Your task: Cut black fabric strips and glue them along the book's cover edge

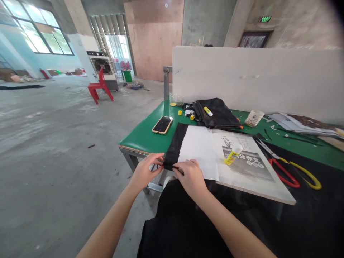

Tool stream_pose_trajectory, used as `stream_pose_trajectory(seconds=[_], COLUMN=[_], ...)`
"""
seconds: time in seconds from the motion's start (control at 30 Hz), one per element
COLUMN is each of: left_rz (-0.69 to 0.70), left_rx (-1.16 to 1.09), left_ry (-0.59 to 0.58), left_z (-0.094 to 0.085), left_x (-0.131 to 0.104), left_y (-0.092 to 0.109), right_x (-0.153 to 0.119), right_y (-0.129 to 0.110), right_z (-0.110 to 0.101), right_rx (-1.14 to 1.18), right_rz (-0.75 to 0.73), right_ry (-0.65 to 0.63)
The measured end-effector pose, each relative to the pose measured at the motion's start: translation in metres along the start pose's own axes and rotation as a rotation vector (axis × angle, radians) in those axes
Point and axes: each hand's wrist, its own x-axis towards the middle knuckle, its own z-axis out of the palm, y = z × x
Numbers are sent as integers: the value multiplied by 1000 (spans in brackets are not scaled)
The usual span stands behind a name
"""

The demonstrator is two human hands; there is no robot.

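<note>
A strip of black fabric (177, 143) lies along the left side of an open book (199, 147), overhanging the table's front edge. My left hand (146, 170) pinches the fabric's near left corner between thumb and fingers. Just to the right, my right hand (191, 175) grips the same near edge, its fingers bent close to the book's white page. A yellow glue stick (231, 156) sits on the printed right-hand page. Scissors (282, 163) with red and yellow handles lie partly open to the right of the book.
The green table (139, 132) carries a phone (162, 124), a folded black fabric pile (219, 113) with another glue stick (208, 111), a clear plastic container (254, 118) and papers (292, 123). A white panel (255, 79) stands behind. A red chair (100, 86) is farther off.
</note>
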Motion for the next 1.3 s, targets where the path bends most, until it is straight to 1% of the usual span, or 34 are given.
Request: stream_pose_trajectory(seconds=[0.13, 0.27, 0.3, 0.33, 0.43, 0.5, 0.6, 0.77, 0.87, 0.93, 0.97, 1.0, 1.1, 1.13, 1.17, 1.2, 1.3], left_rz=[-238, -488, -534, -564, -578, -582, -595, -630, -656, -668, -673, -676, -683, -690, -699, -709, -750], left_rx=[-251, -520, -587, -647, -738, -748, -755, -628, -612, -614, -619, -626, -662, -683, -709, -744, -869], left_ry=[8, 171, 173, 138, -58, -101, -35, 91, 117, 126, 132, 140, 162, 170, 176, 183, 190], left_z=[4, 14, 17, 21, 31, 38, 46, 54, 55, 55, 55, 54, 54, 55, 55, 56, 58], left_x=[0, -8, -10, -12, -16, -15, -9, 0, 1, 1, 2, 2, 2, 2, 2, 2, 2], left_y=[2, 5, 6, 6, 9, 9, 8, 2, 3, 5, 6, 7, 7, 6, 6, 5, 4], right_x=[11, 17, 18, 19, 21, 22, 23, 26, 28, 27, 26, 24, 16, 13, 10, 8, 4], right_y=[2, 1, 1, 0, -2, -2, -1, -4, -4, -3, -2, -1, 1, 2, 2, 2, 3], right_z=[-3, -6, -7, -7, -8, -8, -8, -8, -7, -7, -8, -9, -10, -10, -8, -7, 0], right_rx=[57, 61, 59, 57, 48, 37, 13, -96, -237, -313, -333, -343, -338, -331, -328, -333, -394], right_rz=[119, 161, 169, 176, 180, 174, 161, 168, 180, 168, 131, 61, -293, -393, -458, -486, -480], right_ry=[-98, -140, -142, -142, -146, -148, -157, -202, -193, -152, -120, -88, -43, -44, -44, -40, -13])
